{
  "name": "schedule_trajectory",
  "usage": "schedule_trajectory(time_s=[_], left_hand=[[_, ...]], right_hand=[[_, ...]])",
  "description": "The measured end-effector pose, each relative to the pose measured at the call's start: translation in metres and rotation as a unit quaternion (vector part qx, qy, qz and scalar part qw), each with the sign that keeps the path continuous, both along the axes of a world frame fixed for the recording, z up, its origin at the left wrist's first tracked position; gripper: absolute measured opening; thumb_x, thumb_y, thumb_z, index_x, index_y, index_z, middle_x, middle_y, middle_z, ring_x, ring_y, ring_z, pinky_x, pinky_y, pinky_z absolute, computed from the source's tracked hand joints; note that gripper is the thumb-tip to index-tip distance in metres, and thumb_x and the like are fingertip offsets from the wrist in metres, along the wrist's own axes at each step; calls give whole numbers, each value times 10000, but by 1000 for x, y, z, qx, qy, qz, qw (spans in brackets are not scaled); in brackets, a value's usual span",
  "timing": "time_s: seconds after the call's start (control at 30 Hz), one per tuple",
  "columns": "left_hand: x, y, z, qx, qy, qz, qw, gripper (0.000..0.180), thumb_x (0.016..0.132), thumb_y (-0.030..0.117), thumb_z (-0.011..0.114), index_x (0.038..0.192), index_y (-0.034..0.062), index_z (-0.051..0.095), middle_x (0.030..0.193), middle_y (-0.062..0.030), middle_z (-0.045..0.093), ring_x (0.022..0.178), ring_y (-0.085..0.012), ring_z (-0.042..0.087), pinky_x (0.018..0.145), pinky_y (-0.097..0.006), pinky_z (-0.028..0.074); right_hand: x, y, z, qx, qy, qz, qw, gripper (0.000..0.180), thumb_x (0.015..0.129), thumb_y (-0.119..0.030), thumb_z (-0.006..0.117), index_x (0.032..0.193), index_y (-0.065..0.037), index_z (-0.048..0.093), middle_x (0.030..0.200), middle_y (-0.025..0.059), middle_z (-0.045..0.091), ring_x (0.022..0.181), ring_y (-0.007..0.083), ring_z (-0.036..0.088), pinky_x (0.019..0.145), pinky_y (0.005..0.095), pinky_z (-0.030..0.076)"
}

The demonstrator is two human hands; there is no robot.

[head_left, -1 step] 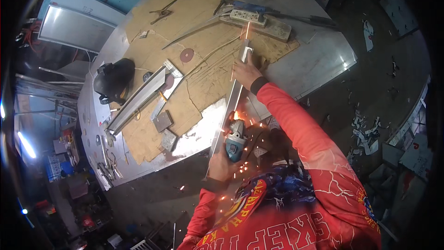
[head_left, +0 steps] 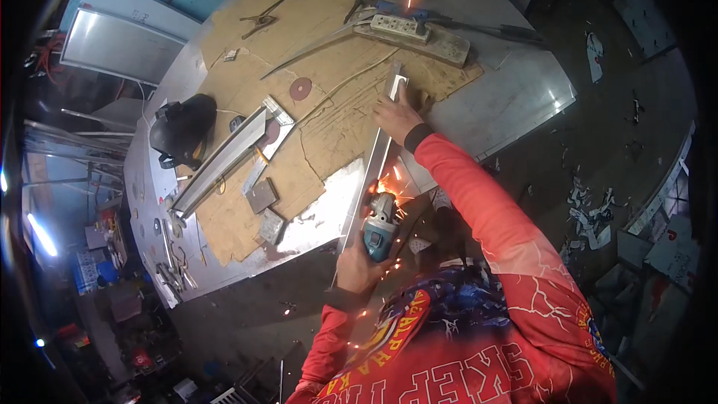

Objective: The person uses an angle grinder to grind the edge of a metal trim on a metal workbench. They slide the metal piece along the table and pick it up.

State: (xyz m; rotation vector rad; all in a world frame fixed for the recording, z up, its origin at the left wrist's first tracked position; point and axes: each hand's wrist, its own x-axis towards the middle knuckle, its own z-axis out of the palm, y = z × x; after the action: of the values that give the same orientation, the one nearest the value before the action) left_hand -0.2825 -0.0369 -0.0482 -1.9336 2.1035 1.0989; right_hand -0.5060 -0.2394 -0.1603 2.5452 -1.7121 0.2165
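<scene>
Your left hand (head_left: 359, 268) is wrapped round the grinder (head_left: 380, 233), right hand (head_left: 399, 116) curled over the metal bar (head_left: 377, 155) overhanging the table (head_left: 527, 78) edge. I'd pin it hard, angle steady, sparks (head_left: 397, 173) aimed off your shirt (head_left: 456, 363).

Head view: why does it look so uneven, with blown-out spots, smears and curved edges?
Head view, centre: glare whitens the bare sheet-metal tabletop left of the angle grinder; head view, beside the grinder: sparks smear into orange streaks; head view, far left: a tube light is blown out white; head view, outer parts: the tabletop's edges bow, fisheye-style, and the corners go black.
</scene>
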Motion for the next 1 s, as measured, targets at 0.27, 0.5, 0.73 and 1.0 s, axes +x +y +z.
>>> schedule_trajectory(time_s=[0.27,0.5,0.73,1.0], left_hand=[[-6,-5,-2,-7,-16,-10,1000,763,644,347,853,1213,-1,483,898,-269,676,853,-450,665,739,-509,529],[-15,-9,-7,-68,12,-6,998,724,629,319,851,1168,3,484,887,-254,671,847,-452,657,745,-492,524],[-18,-9,-9,-30,-8,4,1000,800,592,341,860,1207,-4,484,899,-240,677,825,-422,673,743,-468,540],[-19,-8,-13,-51,18,6,999,728,613,302,846,1177,6,495,940,-230,671,880,-412,669,780,-468,533]], right_hand=[[-3,3,2,2,-31,1,1000,257,822,-61,582,1054,-120,676,1100,-8,622,1222,198,504,1102,732,199],[-7,2,-8,-19,-27,12,999,232,833,-63,572,1034,-120,673,1085,-6,619,1198,203,515,1092,747,197],[-2,2,1,21,14,3,1000,202,857,-134,587,1009,-161,717,1055,-31,644,1188,185,524,1083,763,195],[-3,1,-10,-25,-19,9,999,208,873,-163,564,1010,-155,720,1066,-35,645,1186,187,528,1082,764,191]])
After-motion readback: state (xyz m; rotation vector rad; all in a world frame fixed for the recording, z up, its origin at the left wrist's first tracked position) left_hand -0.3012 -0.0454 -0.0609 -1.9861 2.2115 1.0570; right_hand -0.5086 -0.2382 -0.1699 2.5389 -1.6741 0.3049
